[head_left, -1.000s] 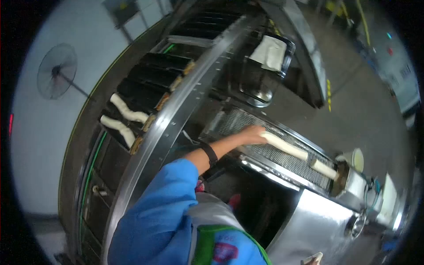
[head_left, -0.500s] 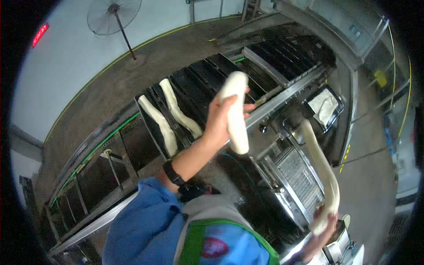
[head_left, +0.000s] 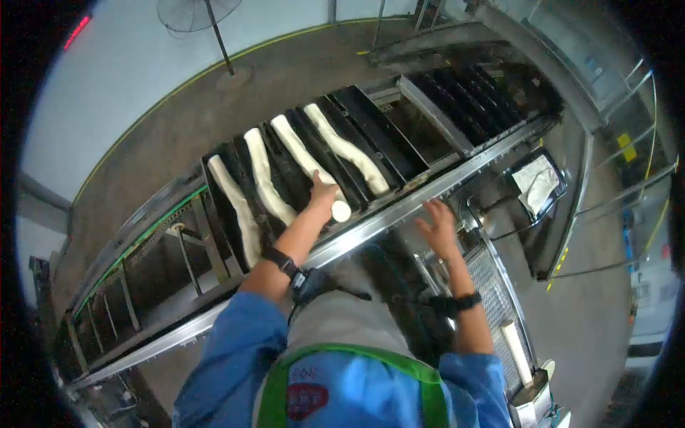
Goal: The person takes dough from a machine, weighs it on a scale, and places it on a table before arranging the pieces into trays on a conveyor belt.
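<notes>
Black trays [head_left: 389, 135], pale dough logs [head_left: 307, 160], left hand [head_left: 325, 195] touching one.

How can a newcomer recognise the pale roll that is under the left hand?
Find the long metal rail, then the black trays beyond it. Four pale rolls lie there; take the third from the picture's left. Unlike its neighbours, this roll has the left hand on its rail-side part.
</notes>
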A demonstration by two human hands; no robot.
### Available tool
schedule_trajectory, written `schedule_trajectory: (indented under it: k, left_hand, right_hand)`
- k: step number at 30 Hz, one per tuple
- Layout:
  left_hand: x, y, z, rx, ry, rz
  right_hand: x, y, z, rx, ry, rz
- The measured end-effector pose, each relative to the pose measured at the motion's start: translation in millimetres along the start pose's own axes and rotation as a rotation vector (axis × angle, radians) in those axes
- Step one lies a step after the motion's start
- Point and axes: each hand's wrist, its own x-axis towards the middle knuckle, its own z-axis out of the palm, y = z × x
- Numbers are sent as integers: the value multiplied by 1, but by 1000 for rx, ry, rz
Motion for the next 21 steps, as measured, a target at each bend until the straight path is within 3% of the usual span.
schedule_trajectory:
  k: [1, 3, 4, 5, 6, 7, 8, 10, 12, 13, 17, 21]
  left_hand:
    - [2, -7, -3, 134, 19, 39]
    - [14, -13, -8, 427, 152, 117]
    - [20, -13, -14, 452, 157, 215]
    - [27, -13, -17, 539, 202, 325]
    - [32, -13, -21, 640, 256, 401]
    - [36, -12, -25, 742, 315, 475]
    - [30, -9, -28, 805, 380, 525]
    - [24, -9, -27, 862, 446, 496]
    - [18, -7, -21, 858, 478, 387]
    - [15, -10, -17, 863, 484, 308]
    - [-6, -12, -17, 859, 484, 264]
    - [4, -31, -35, 783, 435, 283]
  right_hand:
    - [-21, 5, -30, 27, -55, 130]
    - [-70, 75, -64, -159, 49, 131]
    - [-122, 142, -69, -296, 37, 309]
    - [-168, 193, -92, -383, -38, 349]
    - [-201, 192, -121, -386, -49, 716]
    - [-262, 239, -142, -556, -162, 728]
    - [-372, 338, -144, -557, 28, 535]
    - [-502, 433, -206, -346, -278, 506]
    - [-441, 307, -214, -917, -400, 831]
    - [-447, 312, -217, -1063, -336, 831]
    - [-433, 362, -241, -794, -501, 986]
    - [-433, 434, -248, -670, -555, 935]
